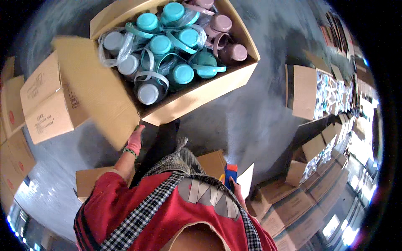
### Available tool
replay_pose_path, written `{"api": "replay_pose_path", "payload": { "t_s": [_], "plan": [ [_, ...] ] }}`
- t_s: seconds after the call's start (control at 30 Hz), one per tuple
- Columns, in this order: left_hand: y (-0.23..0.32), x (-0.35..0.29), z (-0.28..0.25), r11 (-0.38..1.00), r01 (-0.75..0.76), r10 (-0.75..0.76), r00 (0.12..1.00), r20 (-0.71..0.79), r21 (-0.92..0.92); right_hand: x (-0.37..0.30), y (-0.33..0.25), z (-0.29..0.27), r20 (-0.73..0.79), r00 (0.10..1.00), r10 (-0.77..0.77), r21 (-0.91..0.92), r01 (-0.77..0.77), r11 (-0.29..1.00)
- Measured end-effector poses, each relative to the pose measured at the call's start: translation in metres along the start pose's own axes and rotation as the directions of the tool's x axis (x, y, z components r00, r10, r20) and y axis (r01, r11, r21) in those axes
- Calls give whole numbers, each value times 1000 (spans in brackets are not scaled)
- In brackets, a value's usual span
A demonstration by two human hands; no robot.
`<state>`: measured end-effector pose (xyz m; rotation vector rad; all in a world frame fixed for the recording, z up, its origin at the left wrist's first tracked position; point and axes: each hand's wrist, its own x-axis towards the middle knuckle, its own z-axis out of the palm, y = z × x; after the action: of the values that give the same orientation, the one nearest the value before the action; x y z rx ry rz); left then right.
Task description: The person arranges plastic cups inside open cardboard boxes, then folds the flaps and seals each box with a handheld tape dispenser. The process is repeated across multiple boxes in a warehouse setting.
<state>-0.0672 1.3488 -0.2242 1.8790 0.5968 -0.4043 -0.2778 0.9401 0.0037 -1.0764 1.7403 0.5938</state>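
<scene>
My left hand [135, 141], in a pinkish glove with a bracelet at the wrist, is at the edge of a raised cardboard flap [98, 90], near the box corner. Its thumb shows, while the fingers seem to wrap behind the flap. The flap belongs to an open carton [201, 100] packed with lidded bottles. Teal bottles [183, 74] fill the middle, grey ones [148, 93] the left and mauve ones [234, 53] the right. Most have carry straps, some with clear plastic around them. Low on the right, my right hand [237, 189] grips a blue tape dispenser [230, 172] with an orange end.
A closed carton [46, 100] stands left of the open one, with more cartons [14, 100] behind it. Smaller cardboard pieces [96, 178] lie near my body. Open cartons of wrapped goods [305, 92] and a row of boxes [293, 205] line the right side of the grey floor [268, 104].
</scene>
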Motion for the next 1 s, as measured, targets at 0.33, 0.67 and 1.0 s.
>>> {"api": "replay_pose_path", "payload": {
  "t_s": [0.33,0.67,1.0],
  "plan": [
    [174,106,148,312,-267,-137,937,321,912,82,-218,12,128,926,-355,56,351,935],
    [260,42,246,968,93,-77,994,-78,234,233,-373,-21,151,929,-337,71,330,941],
    [293,157,374,993,44,-43,999,-11,109,467,-513,-39,240,915,-324,-588,402,701]
  ]
}}
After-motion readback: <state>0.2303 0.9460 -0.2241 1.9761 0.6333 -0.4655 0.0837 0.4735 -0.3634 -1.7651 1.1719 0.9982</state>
